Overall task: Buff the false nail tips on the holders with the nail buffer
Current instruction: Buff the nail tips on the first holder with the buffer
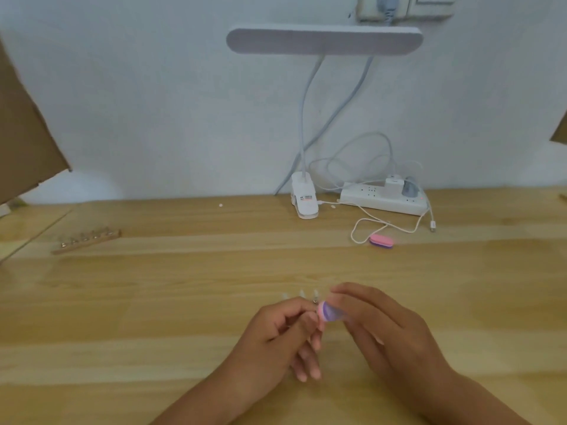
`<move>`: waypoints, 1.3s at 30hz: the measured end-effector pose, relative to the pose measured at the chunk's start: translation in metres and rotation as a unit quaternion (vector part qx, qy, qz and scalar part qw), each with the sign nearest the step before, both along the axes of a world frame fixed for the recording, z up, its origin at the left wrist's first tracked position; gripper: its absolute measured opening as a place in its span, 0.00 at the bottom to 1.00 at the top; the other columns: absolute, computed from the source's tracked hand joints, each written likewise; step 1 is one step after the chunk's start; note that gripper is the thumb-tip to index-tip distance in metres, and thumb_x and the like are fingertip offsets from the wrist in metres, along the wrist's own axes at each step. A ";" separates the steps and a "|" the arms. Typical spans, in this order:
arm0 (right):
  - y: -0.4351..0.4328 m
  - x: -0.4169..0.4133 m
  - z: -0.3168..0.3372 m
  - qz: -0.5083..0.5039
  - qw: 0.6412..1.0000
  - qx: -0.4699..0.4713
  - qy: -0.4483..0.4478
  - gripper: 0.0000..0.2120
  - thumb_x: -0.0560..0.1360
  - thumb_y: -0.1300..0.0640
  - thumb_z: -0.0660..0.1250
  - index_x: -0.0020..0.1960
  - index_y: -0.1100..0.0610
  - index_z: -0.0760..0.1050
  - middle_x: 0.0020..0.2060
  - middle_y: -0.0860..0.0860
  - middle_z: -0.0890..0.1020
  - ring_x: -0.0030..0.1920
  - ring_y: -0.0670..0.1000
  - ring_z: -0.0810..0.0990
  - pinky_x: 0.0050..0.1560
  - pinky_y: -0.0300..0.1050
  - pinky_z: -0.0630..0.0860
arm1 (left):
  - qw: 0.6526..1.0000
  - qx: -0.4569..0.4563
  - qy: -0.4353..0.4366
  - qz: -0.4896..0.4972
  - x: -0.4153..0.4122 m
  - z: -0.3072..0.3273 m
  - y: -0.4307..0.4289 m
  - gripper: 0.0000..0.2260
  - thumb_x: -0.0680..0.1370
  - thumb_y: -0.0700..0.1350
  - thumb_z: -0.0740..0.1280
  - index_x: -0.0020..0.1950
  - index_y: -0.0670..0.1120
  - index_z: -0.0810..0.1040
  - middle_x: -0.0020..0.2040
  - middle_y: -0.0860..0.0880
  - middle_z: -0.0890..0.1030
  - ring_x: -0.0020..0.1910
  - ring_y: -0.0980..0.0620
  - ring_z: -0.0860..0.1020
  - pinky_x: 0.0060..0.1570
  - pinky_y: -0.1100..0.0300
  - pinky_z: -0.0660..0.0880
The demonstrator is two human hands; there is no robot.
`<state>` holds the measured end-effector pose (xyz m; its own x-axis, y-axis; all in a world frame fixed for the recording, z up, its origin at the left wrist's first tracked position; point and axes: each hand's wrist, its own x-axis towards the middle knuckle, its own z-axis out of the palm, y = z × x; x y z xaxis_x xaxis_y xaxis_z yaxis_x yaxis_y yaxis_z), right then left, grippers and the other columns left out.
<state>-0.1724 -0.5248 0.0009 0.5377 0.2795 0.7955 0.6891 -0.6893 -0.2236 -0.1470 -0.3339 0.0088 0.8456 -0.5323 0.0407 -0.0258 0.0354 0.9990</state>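
A pale wooden tabletop (184, 302) fills the lower half of the view and runs back to a white wall. A brown cardboard sheet (24, 133) leans in at the left edge. At the back of the tabletop lies a white clip-on desk lamp (303, 197), its long flat head raised on a bendy neck. Just to its right lies a white power strip (383, 200) with plugs in it and loose white cables trailing forward.

Near the front, both hands meet above the wood. The right hand (380, 326) pinches a small pink and purple nail buffer (329, 312) between thumb and fingers. The left hand (276, 335) has its upper fingers curled round a bunch of thin holders, with the lower fingers hanging looser. At far left a wooden rack (86, 241) carries a row of further holders. A second pink and purple buffer block (381, 241) rests beside a cable loop, well apart from the hands. Three pale false nail tips (302, 294) stand up above the left fingers. The held buffer sits just beside the rightmost one, and blur hides whether they touch.
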 end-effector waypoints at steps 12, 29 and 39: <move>0.003 0.002 -0.010 0.039 0.997 -0.058 0.019 0.15 0.86 0.55 0.55 0.61 0.54 0.80 0.59 0.51 0.81 0.56 0.50 0.82 0.54 0.43 0.79 | 0.997 0.031 -0.046 0.053 -0.001 -0.010 -0.001 0.05 0.76 0.48 0.70 0.45 0.48 0.84 0.37 0.39 0.81 0.28 0.46 0.79 0.26 0.59 0.74; 0.006 -0.002 -0.010 0.044 0.998 -0.037 0.016 0.15 0.84 0.61 0.58 0.59 0.60 0.83 0.57 0.53 0.83 0.55 0.51 0.83 0.53 0.44 0.80 | 0.996 -0.024 -0.005 0.088 0.001 -0.008 0.000 0.11 0.65 0.47 0.74 0.44 0.45 0.87 0.38 0.43 0.83 0.27 0.47 0.80 0.26 0.59 0.77; -0.015 0.003 -0.006 -0.025 0.999 0.002 0.038 0.12 0.76 0.68 0.68 0.59 0.62 0.81 0.55 0.48 0.82 0.56 0.48 0.81 0.60 0.37 0.75 | 0.992 -0.012 -0.015 0.122 0.000 -0.011 -0.003 0.06 0.70 0.34 0.74 0.41 0.43 0.87 0.38 0.44 0.84 0.25 0.48 0.79 0.24 0.60 0.77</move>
<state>-0.1689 -0.5400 -0.0050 0.6091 0.2474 0.7535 0.6355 -0.7207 -0.2771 -0.1467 -0.3369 -0.0026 0.9475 -0.3098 0.0785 -0.0666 0.0490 0.9966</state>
